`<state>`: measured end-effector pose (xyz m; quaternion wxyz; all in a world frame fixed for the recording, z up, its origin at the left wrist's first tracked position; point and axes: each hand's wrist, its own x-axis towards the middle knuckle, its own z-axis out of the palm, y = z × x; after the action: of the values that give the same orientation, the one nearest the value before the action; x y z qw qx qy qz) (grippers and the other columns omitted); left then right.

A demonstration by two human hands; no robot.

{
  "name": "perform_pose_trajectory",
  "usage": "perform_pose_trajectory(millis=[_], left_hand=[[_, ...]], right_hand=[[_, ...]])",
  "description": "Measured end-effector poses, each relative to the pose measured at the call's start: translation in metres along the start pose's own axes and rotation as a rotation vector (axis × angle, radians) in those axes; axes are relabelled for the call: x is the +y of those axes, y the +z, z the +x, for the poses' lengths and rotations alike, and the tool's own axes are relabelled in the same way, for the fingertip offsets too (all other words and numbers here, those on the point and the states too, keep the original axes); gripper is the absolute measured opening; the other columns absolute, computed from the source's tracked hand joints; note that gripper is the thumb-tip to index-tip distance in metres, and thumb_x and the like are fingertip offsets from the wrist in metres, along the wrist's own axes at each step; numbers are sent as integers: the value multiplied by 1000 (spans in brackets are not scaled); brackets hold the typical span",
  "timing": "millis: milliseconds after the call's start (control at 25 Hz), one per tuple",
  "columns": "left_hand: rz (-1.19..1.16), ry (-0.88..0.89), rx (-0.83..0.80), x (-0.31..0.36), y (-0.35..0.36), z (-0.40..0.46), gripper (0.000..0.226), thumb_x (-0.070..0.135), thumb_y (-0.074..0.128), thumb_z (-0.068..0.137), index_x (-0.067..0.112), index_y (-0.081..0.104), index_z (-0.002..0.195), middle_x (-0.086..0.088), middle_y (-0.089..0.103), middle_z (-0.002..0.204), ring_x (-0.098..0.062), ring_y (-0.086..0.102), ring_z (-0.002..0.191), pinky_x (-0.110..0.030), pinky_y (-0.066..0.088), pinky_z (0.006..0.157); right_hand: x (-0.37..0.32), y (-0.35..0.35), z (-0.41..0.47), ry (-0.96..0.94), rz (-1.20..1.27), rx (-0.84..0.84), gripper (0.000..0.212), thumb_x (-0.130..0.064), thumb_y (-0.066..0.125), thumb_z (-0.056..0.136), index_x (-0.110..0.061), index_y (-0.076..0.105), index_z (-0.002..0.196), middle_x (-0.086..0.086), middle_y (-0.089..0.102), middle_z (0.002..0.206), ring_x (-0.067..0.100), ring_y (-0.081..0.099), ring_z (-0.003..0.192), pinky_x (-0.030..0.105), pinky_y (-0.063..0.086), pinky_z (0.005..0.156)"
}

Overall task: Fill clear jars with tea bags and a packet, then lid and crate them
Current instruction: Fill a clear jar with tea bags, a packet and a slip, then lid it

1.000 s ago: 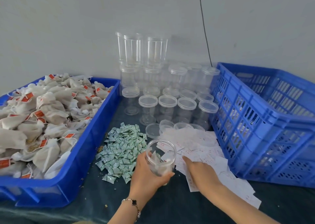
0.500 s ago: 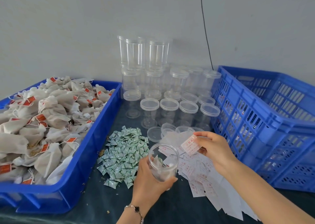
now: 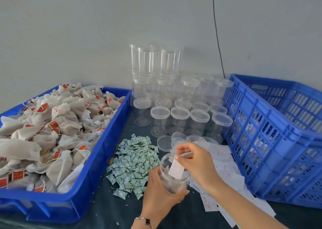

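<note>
Pale grey wall [image 3: 87,28] backs a dark counter [image 3: 108,209], with a thin black cable [image 3: 217,37] hanging down it.

Head view: at left, a shallow blue plastic tray [image 3: 97,161] is heaped with beige cloth tea bags bearing red tags [image 3: 52,133]. Just beside it lies a pile of small green-and-white sachets [image 3: 134,162]. Behind stand rows of lidded clear plastic jars [image 3: 179,120], some stacked against the wall, and loose clear lids [image 3: 164,143] lie in front. A slatted blue plastic crate [image 3: 271,141] stands at right, with scattered white paper slips printed in red [image 3: 226,169] beside it.

The left hand [image 3: 158,192] grips an open clear jar [image 3: 174,176] holding tea bags, raised near the sachet pile. The right hand [image 3: 196,162] pinches a white red-printed slip [image 3: 176,168] in the jar mouth.
</note>
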<state>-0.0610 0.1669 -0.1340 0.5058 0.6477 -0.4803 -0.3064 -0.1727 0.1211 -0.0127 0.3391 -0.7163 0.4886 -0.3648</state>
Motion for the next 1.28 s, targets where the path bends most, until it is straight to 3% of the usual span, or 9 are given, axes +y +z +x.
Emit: perform_pose_trajectory(millis=[120,280,440,600,680,880,1040,1160,1280], left_hand=[[3,36,14,3,-1,-1,84,74,81,36,55,34,102,26,54,101,8,62,83,-16,53,59],[-35,12,-42,0,-1,4,89,61,88,42,21,49,112,3,61,98,-6,64,77,-30,57,60],[-22,24,-16,4,-4,4,91,53,87,36,29,42,112,11,58,98,5,61,80,-12,48,59],[-37,168,-36,25,-2,10,58,21,93,43,24,58,89,6,69,75,-3,64,58,-17,47,47],[-14,237,-14,49,-4,17,68,19,95,44,20,60,103,5,71,79,-3,66,64,-18,53,54],[-130,518,-11,201,21,38,121,48,85,38,28,26,142,34,53,107,6,62,92,-12,53,68],[-159,912,-33,337,59,60,105,49,88,50,38,29,136,21,38,130,3,42,122,-29,39,107],[98,1200,103,398,90,85,78,60,71,60,23,54,127,6,44,128,-15,40,124,-12,28,99],[514,1203,-16,422,139,122,63,57,74,66,20,61,116,0,57,123,-25,43,121,-31,33,98]], right_hand=[[4,-3,0,-92,-125,7,26,-11,70,80,-36,62,85,-20,65,87,-10,57,84,5,44,72],[18,-20,-2,-163,-302,-1,20,-11,67,82,-31,66,88,-22,59,91,-4,54,90,8,41,80],[28,-29,-7,-287,-400,-9,13,-17,60,88,-27,67,93,-20,60,96,-3,50,93,5,36,81],[27,-38,-16,-482,-526,-259,23,-21,50,93,-20,67,109,-11,62,111,4,42,108,8,28,92],[14,-54,-19,-519,-586,-336,25,-23,54,92,-16,64,113,-6,59,118,11,37,116,18,28,101],[-57,-161,-11,-741,-701,257,5,-14,69,79,-9,69,80,3,65,81,24,54,86,33,41,78],[-117,-281,2,-654,-716,570,8,-24,71,76,-20,69,83,-17,58,75,-2,44,70,13,32,68],[-133,-341,24,-533,-794,557,9,-30,72,77,-27,65,83,-16,59,73,-12,50,57,3,34,62],[-107,-370,69,-377,-992,432,9,-26,71,80,-17,71,83,4,71,81,7,60,60,23,47,68]])
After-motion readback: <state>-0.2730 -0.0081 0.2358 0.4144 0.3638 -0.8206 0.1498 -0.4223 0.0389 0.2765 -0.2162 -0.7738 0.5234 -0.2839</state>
